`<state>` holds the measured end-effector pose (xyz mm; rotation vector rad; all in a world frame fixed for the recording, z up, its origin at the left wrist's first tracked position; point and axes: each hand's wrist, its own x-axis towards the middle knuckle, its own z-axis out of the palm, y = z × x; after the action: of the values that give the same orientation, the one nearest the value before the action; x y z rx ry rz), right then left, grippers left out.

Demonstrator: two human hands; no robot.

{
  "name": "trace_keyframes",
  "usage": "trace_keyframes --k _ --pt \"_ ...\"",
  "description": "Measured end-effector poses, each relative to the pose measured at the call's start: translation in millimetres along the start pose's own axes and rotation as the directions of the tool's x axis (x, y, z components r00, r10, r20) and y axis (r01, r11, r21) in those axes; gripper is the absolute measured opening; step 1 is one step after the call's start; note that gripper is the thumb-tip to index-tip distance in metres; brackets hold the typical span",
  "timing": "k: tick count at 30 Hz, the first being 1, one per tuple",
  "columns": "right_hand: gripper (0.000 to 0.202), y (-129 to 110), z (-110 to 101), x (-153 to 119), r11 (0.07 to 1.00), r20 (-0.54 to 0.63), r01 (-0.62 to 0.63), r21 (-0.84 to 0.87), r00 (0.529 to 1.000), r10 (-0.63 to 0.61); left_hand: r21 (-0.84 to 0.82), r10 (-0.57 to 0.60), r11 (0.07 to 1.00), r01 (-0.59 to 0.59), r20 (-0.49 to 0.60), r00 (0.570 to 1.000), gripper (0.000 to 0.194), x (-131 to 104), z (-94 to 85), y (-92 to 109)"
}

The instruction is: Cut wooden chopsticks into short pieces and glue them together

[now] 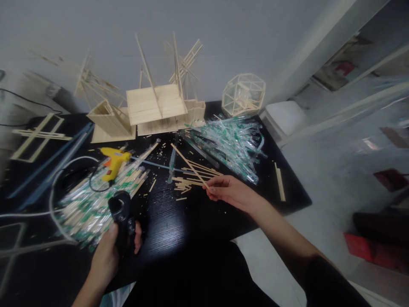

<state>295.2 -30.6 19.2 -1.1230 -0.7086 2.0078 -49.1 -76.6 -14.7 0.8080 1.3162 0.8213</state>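
Note:
My right hand [233,192] pinches one end of a thin wooden chopstick [189,164] between thumb and fingertips. The stick slants up and left over a small pile of loose and cut sticks [184,182] on the black table [204,221]. Lower left, my left hand [107,253] is wrapped round a black handheld device [120,209] with a rounded head; its exact kind is unclear. Just beyond it, a yellow glue gun [114,162] lies on a heap of plastic-wrapped chopsticks [96,209].
Torn clear and green wrappers [233,145] heap up at the right. Behind stand a stick-built house model [156,104] and a faceted stick frame [244,94]. A white cable [53,200] loops at left. Two sticks [280,183] lie near the right edge.

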Motion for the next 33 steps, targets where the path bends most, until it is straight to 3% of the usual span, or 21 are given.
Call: trace_keyframes --k 5,8,11,14,18,24,27,33 --pt "0.031 2 -2 1 0.989 -0.083 0.041 -0.145 0.995 -0.053 0.007 -0.003 1.000 0.002 0.025 1.000 0.067 0 -2.3 -2" --pt "0.026 0 -10 -1 0.914 -0.132 0.098 -0.393 0.978 -0.162 0.016 -0.008 1.000 0.008 0.016 1.000 0.066 -1 -3.3 -2" --pt "0.013 -2 -22 -5 0.655 -0.158 0.137 -0.743 0.915 -0.371 0.024 -0.009 1.000 0.008 0.014 1.000 0.066 -2 -3.0 -1" --pt "0.009 -4 -32 -9 0.370 -0.105 0.107 -0.923 0.855 -0.508 0.018 -0.008 1.000 0.008 0.024 1.000 0.066 -1 -1.9 0" --pt "0.013 -3 -39 -11 0.177 -0.041 0.066 -0.982 0.840 -0.542 0.028 -0.001 1.000 0.000 0.044 0.999 0.068 0 -1.2 0" --pt "0.010 7 -42 -8 0.047 -0.080 -0.065 -0.997 0.830 -0.552 0.041 -0.001 0.999 0.000 0.022 1.000 0.067 -2 -1.6 -2" --pt "0.010 12 -35 -8 0.035 -0.032 -0.015 -0.999 0.816 -0.577 0.022 -0.006 1.000 0.006 0.002 1.000 0.067 -3 0.4 0" --pt "0.011 25 -12 3 -0.027 0.121 0.123 -0.992 0.870 -0.479 0.026 -0.022 0.999 0.022 -0.002 1.000 0.066 -4 3.1 4"
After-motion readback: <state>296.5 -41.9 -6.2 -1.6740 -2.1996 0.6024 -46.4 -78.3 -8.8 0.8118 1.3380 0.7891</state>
